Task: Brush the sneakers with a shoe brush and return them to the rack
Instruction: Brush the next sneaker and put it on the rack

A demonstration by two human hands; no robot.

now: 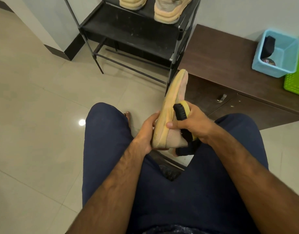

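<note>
Tiles of pale, glossy floor fill the left side. At the top stands the black metal rack. On its upper shelf sit a tan shoe and a second tan shoe near it, both cut off by the frame's edge; the shelf below them is dusty.

Lower down, two knees in dark blue trousers spread apart, with bare toes showing past the left knee. Between the knees the left hand grasps the sneaker by its heel half, palm against the yellowish sole and fingers curled round its edge. The sneaker is held in the air, turned on its side, with the sole facing left. Its toe points away toward the rack's right front leg, and its heel is close to the person's lap.

Just right of the sole, the brush lies with its black bristles against the sneaker's pinkish upper. The right hand is clenched round the brush's yellow back, and its thumb rests on the sole's rim.

Further right runs a dark wooden bench with cupboard doors and a metal handle. On its top, well apart from the sneaker, stands a light blue basket holding a dark object and a small round tin. A green basket touches it at the frame's right edge
</note>
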